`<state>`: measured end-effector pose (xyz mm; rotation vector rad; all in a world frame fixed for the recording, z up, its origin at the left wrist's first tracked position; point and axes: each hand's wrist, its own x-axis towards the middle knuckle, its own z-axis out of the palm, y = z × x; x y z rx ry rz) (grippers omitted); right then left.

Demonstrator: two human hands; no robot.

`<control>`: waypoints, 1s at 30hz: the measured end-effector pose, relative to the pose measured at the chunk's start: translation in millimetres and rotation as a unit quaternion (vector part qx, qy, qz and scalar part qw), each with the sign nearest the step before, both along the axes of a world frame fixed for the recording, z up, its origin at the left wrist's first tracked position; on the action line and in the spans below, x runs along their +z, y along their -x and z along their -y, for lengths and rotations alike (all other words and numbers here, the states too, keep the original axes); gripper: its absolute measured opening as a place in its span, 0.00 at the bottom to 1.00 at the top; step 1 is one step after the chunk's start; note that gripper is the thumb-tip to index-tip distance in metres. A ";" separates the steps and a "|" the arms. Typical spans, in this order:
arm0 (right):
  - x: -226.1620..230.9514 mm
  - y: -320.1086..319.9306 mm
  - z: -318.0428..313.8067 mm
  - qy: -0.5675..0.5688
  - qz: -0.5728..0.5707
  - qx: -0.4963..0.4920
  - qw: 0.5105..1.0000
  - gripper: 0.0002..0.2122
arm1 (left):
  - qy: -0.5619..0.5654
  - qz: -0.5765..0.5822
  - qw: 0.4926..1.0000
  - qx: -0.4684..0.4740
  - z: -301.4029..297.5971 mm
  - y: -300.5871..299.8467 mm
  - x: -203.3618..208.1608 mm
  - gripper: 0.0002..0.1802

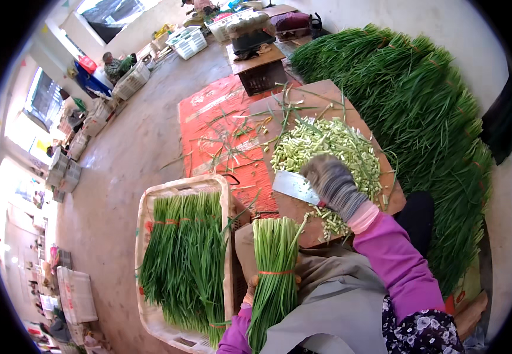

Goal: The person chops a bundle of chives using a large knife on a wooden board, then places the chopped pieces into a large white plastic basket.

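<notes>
My right hand [331,182], in a striped grey knit glove, grips a cleaver [294,186] with a broad blade pointing left over a brown board [326,94]. Under and beyond it lies a heap of chopped pale stem ends [320,147]. My left hand [250,293] is wrapped round a bundle of green chives [276,259], close in front of me. An orange band ties the bundle, and its trimmed pale ends point away from me. Most of the left hand is hidden behind the stalks.
A pale plastic crate [147,295] at left holds more tied chive bundles [185,259]. A large pile of chives [403,106] lines the right side. Red sheeting [208,118] with scraps covers the floor beyond the crate. A low wooden-topped stand [256,62] and other people [114,68] are farther off.
</notes>
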<state>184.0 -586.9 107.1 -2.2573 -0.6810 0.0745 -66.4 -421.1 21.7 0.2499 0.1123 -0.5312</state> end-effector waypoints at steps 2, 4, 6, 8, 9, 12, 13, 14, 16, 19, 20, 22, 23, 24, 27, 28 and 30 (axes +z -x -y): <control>-26.1 11.6 -4.5 -0.042 0.045 0.092 0.994 0.24 | 0.011 -0.008 1.000 0.004 0.9 2.3 -0.6 0.62; -35.8 44.1 -15.7 -0.030 0.014 0.119 0.992 0.24 | 0.015 -0.021 1.000 0.004 -3.0 9.1 -10.8 0.62; -24.7 55.0 -27.1 -0.023 -0.014 0.142 0.990 0.24 | -0.005 -0.028 1.000 -0.002 -6.6 8.9 -13.1 0.62; -4.4 58.2 -32.8 0.194 0.012 0.251 0.948 0.21 | 0.022 -0.060 0.998 0.008 -5.1 10.7 -5.6 0.60; -15.4 50.4 -30.9 0.193 0.011 0.247 0.950 0.21 | 0.050 -0.088 0.995 0.011 -3.1 9.6 -2.3 0.58; -35.6 24.3 -34.1 -0.012 -0.311 0.203 0.928 0.10 | 0.055 -0.084 0.995 0.005 -0.9 7.1 0.5 0.59; -35.0 21.3 -36.6 0.030 -0.318 0.170 0.932 0.08 | 0.033 -0.045 0.998 -0.003 -4.7 8.3 -8.2 0.60; -57.7 23.8 -35.0 -0.169 -0.347 0.164 0.908 0.09 | 0.012 -0.002 1.000 -0.009 -7.5 8.1 -15.9 0.63; -63.0 28.0 -31.8 -0.354 -0.364 0.153 0.848 0.10 | 0.020 -0.003 1.000 -0.013 -8.7 6.7 -22.7 0.63; -12.9 49.5 -34.4 0.005 -0.239 0.253 0.938 0.16 | 0.041 -0.040 0.998 -0.006 -8.7 10.0 -19.3 0.61; -18.6 49.3 -34.1 -0.096 -0.331 0.264 0.901 0.18 | 0.058 -0.066 0.996 0.002 -7.8 9.0 -16.1 0.59; -35.8 47.0 -30.9 -0.160 -0.351 0.281 0.879 0.18 | 0.056 -0.059 0.997 -0.001 -8.4 7.2 -15.5 0.59; -41.3 47.5 -30.3 -0.222 -0.371 0.298 0.851 0.17 | 0.055 -0.054 0.997 -0.003 -8.5 7.4 -16.7 0.59; -46.1 48.9 -30.5 -0.261 -0.442 0.279 0.812 0.15 | 0.054 -0.048 0.997 -0.004 -8.7 7.7 -17.9 0.59; -49.8 50.0 -30.1 -0.265 -0.460 0.265 0.805 0.13 | 0.054 -0.035 0.998 -0.005 -8.3 8.0 -19.3 0.59; -49.4 47.0 -29.8 -0.264 -0.460 0.266 0.805 0.13 | 0.015 -0.017 1.000 0.007 -7.2 8.1 -18.4 0.61; -42.4 35.2 -30.5 -0.164 -0.474 0.296 0.813 0.12 | -0.023 0.000 1.000 0.018 -5.3 8.3 -14.9 0.64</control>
